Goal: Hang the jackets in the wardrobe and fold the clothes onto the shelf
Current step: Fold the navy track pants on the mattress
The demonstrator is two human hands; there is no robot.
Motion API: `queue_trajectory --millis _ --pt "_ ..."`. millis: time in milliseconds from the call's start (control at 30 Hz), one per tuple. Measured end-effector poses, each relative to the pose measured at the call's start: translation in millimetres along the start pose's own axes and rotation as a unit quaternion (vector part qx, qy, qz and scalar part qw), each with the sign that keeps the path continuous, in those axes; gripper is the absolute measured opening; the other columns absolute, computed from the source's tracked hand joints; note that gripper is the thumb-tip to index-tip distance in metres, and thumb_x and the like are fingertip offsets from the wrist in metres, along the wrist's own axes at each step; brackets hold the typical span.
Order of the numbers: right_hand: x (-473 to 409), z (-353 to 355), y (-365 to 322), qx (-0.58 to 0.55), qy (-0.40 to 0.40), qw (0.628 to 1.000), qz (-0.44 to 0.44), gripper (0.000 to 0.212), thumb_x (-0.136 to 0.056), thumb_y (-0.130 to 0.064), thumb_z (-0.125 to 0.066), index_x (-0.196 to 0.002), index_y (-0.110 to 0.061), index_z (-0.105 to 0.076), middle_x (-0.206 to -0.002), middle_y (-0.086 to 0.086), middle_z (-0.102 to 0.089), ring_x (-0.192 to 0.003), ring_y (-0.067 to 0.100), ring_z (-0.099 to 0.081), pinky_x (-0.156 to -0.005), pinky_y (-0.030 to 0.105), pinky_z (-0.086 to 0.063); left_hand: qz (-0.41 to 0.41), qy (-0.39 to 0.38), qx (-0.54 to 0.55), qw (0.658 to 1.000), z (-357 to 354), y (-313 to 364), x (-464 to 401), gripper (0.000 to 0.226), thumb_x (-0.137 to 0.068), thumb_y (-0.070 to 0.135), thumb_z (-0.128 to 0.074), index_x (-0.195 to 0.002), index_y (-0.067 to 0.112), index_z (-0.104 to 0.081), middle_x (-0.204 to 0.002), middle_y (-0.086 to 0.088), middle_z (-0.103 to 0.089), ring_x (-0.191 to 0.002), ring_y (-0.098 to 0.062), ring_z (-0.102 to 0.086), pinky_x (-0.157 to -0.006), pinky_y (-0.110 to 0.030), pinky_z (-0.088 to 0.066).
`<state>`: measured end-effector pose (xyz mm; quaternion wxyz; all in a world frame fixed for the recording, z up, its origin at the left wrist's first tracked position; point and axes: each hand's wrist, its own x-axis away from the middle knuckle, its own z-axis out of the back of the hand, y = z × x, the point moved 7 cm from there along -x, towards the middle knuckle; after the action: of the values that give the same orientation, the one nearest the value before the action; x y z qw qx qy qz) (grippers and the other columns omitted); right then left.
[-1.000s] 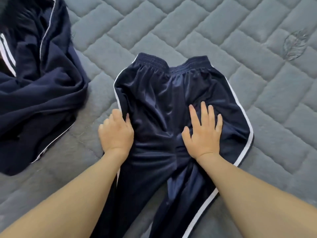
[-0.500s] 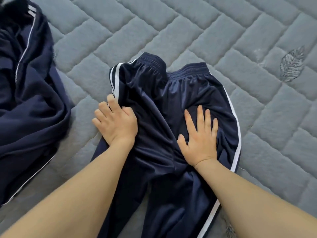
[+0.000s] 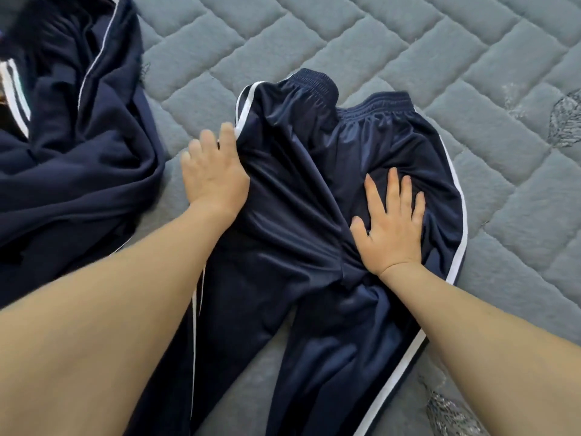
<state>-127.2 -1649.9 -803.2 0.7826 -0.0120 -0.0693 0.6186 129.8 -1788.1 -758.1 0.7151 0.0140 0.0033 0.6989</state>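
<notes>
while the navy track pants (image 3: 314, 221) lie waist-up on the quilted mattress (image 3: 408, 58), right hand (image 3: 390, 228) presses flat, fingers spread; left hand (image 3: 213, 177) pinches the left side seam. folding step underway; next likely needs that side drawn across.

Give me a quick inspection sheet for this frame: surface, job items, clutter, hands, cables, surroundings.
Surface: grey quilted mattress, with leaf motifs at the right edge.
Job's things: navy track pants with white side stripes lie spread out and wrinkled, waistband away from the person. A heap of navy clothing with white piping lies apart, to the left.
Clutter: nothing seen.
Grippers: left hand at the pants' left edge by the stripe, blurred; whether it grips the cloth cannot be told. Right hand lies flat on the pants, fingers spread.
Cables: nothing seen.
Surroundings: only the mattress in view; no wardrobe or shelf visible.
</notes>
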Motion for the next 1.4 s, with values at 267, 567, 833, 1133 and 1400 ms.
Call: queue_trajectory --millis 267,567,833,1133,1400 --pt "-65 8 13 0.026 0.006 0.997 0.068 0.073 -0.091 -0.056 -0.017 -0.157 -0.026 -0.013 -0.164 0.011 0.002 -0.151 0.031 0.004 -0.121 0.051 0.004 -0.248 -0.067 -0.002 0.967 -32 14 212 0.069 -0.099 0.057 -0.021 -0.158 0.022 -0.019 -0.162 -0.013 -0.020 -0.151 -0.032 -0.011 -0.120 -0.056 -0.006" --pt "145 42 29 -0.300 0.146 0.931 -0.148 0.061 -0.090 -0.030 -0.062 -0.144 -0.009 -0.043 -0.146 0.016 -0.040 -0.136 0.030 -0.036 -0.111 0.041 -0.025 -0.184 -0.147 -0.035 0.971 -59 10 206 0.066 -0.096 0.062 -0.002 -0.155 0.037 0.013 -0.165 -0.002 0.015 -0.150 -0.023 0.019 -0.118 -0.051 0.015" --pt "222 2 37 -0.515 -0.180 0.763 -0.348 0.064 -0.081 -0.051 -0.072 -0.131 -0.016 -0.051 -0.131 0.005 -0.051 -0.114 0.022 -0.054 -0.102 0.041 -0.046 0.067 -0.292 0.363 0.882 -21 19 331 0.033 -0.092 0.047 -0.051 -0.110 0.023 -0.063 -0.115 0.001 -0.059 -0.110 -0.023 -0.048 -0.095 -0.040 -0.039" --pt "179 85 67 -0.575 -0.170 0.744 -0.295 0.027 -0.085 -0.018 -0.075 -0.106 -0.004 -0.067 -0.092 0.011 -0.072 -0.064 0.018 -0.068 -0.054 0.027 -0.057 0.226 -0.398 0.711 0.534 12 49 381 0.016 -0.088 0.021 -0.060 -0.097 0.012 -0.070 -0.106 -0.008 -0.070 -0.092 -0.024 -0.065 -0.084 -0.036 -0.048" --pt "251 96 114 -0.654 -0.145 0.641 -0.374 0.030 -0.093 -0.036 -0.061 -0.115 -0.017 -0.067 -0.101 0.001 -0.076 -0.083 0.017 -0.073 -0.065 0.029 -0.059 0.137 -0.543 0.620 0.549 11 91 439 0.067 -0.072 0.062 -0.073 -0.129 0.028 -0.064 -0.127 0.009 -0.067 -0.124 -0.013 -0.059 -0.112 -0.036 -0.035"
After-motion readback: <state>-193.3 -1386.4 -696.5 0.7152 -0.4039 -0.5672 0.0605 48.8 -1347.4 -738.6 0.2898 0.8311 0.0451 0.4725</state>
